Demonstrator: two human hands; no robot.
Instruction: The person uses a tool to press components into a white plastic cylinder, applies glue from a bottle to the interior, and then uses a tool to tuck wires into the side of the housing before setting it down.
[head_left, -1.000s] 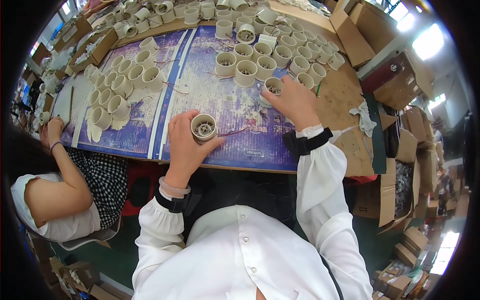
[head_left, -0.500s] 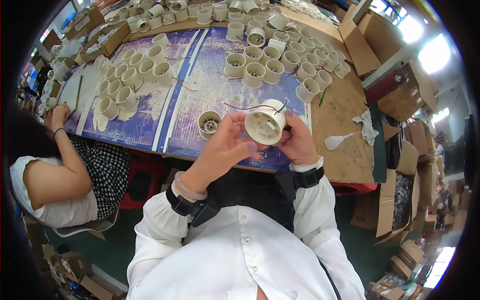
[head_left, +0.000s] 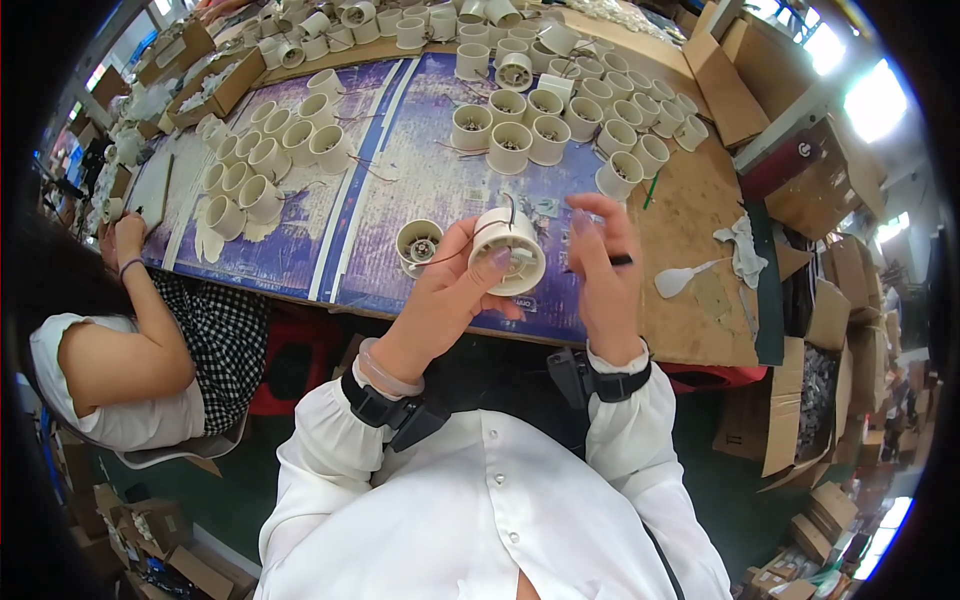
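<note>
- Held piece: one off-white, cylindrical, flanged cup, apparently of moulded plastic point(head_left: 521, 264), tilted with its round end face toward us; we place it over the near edge of the purple-covered bench point(head_left: 690, 325) and cannot tell whether it touches.
- Left hand point(head_left: 450, 296): grasping that cup, thumb across the end face, fingers about the side wall.
- Right hand point(head_left: 606, 270): just beside the cup, apart from it; fingers curled, seemingly gripping a slim black rod-like object point(head_left: 621, 261), too blurred for us to name.
- Fittings: thin reddish-brown wires point(head_left: 432, 263) trailing from the cup past the left hand.
- Weight and stiffness: we judge it light and rigid, unlikely to give under ordinary finger pressure.
- Surface: smooth, curved wall; we expect some slip if pinched loosely, with the flange as a useful stop.
- Fragile parts: the wires, which we suppose would bend or pull loose under a tug.
- Recommended hold: we would wrap the outer wall behind the flange, keeping wires outside the grip.
- Companion piece: second off-white cup with metal parts inside point(head_left: 418, 266), upright near the bench's near edge, left of the held one.
- Further stock: clustered off-white cups point(head_left: 510, 161) toward the far edge.
</note>
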